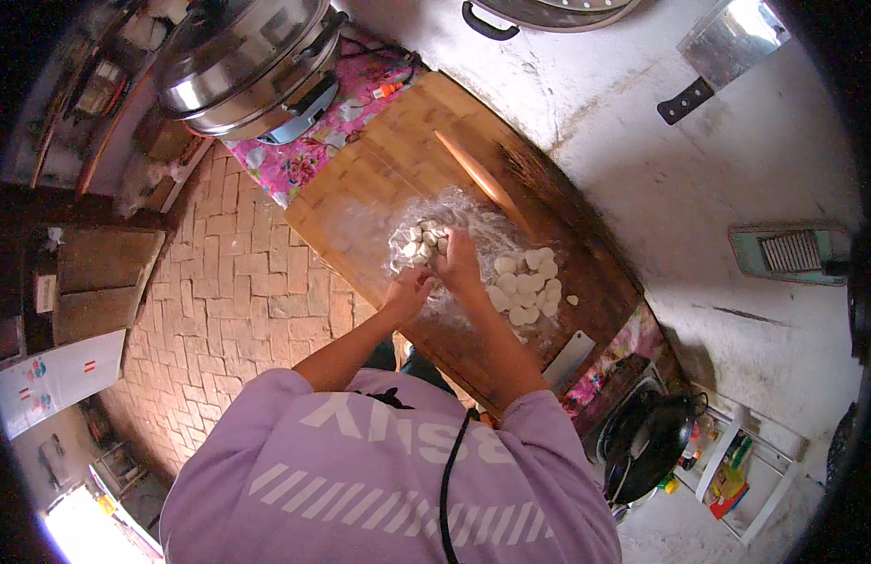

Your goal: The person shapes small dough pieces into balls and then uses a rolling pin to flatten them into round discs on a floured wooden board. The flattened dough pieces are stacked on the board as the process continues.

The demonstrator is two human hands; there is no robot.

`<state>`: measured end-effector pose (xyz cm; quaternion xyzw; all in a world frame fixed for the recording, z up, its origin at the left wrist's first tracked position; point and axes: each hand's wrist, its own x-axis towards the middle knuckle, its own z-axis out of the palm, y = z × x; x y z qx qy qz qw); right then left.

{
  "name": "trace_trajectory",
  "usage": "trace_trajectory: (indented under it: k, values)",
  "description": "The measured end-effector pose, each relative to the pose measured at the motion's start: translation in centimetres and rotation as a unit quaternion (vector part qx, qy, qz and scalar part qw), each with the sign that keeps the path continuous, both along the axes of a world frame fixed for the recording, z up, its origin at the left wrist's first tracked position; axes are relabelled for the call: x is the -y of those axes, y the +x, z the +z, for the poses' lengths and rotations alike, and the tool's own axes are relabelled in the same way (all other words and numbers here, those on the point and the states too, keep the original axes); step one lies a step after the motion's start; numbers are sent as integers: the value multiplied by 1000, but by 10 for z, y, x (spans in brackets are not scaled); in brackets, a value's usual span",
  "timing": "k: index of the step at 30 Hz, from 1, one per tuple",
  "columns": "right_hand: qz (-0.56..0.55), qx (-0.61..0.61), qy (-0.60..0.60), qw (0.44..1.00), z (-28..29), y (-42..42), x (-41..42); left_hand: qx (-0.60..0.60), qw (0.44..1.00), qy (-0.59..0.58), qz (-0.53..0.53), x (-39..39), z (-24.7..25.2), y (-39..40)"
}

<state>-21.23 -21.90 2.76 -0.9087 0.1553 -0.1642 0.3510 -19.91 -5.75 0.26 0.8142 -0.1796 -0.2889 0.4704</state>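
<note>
My left hand (pixel 409 290) is at the near side of a heap of small cut dough pieces (pixel 422 241), its fingers curled. Close beside it, my right hand (pixel 459 259) rests against the right side of the same heap. The fingers hide whatever may be in either hand. White flour is spread around the heap on a large wooden board (pixel 386 158). To the right of my right hand lie several flattened dough rounds (pixel 525 285), partly overlapping, with one small dough piece (pixel 572 300) apart from them. A tapered wooden rolling pin (pixel 481 176) lies beyond the flour.
A metal blade (pixel 569 358) lies at the board's right end. A steel steamer pot (pixel 252 77) stands at the left on a flowered cloth (pixel 294 166). A cleaver (pixel 731 53) and a grater (pixel 788 254) hang on the wall. A black wok (pixel 647 437) is at the right.
</note>
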Motion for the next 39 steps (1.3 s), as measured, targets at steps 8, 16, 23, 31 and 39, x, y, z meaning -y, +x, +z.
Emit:
trace_trajectory:
  k: [8, 16, 23, 31, 39]
  values:
    - [26, -118, -77, 990, -5, -51, 3, 141, 987, 0, -71, -16, 21, 4]
    - [48, -110, 25, 992, 30, -86, -9, 143, 975, 70, -158, -4, 14, 3]
    - [11, -81, -2, 997, -13, -97, -10, 195, 963, 63, -175, -4, 7, -1]
    - [-98, -103, 9, 990, 23, -74, -7, 156, 980, 64, -108, 1, 27, -10]
    - [-72, -77, -196, 975, -20, -26, -3, 210, 967, 67, -131, -5, 23, -11]
